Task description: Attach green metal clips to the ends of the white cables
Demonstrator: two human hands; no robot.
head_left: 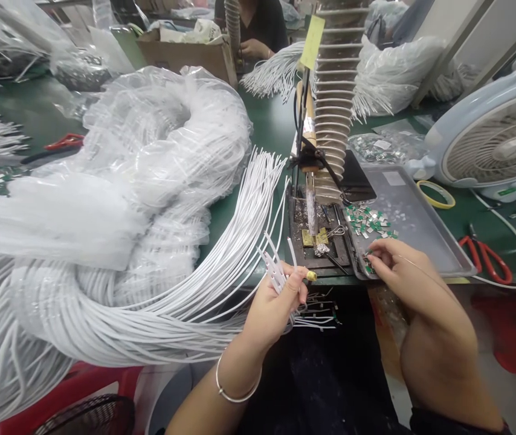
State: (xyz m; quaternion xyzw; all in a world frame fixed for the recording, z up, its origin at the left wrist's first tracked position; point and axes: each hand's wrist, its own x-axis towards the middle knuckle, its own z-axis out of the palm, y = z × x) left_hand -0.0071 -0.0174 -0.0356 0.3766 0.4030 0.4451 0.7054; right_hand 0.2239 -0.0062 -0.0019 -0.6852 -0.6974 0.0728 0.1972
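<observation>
My left hand is closed round several white cables whose ends point up, with a yellow covering on one fingertip. Beside it lies a big bundle of white cables, partly in clear plastic. My right hand has thumb and fingers pinched together at the front left corner of a grey metal tray; a small part seems to be at the fingertips. Small green and silver boards lie in the tray. Between my hands, a soldering iron hangs tip down over a dark stand.
A ribbed hose stands behind the iron. At the right are a fan, yellow tape and red-handled pliers. A cardboard box and a person are across the green table.
</observation>
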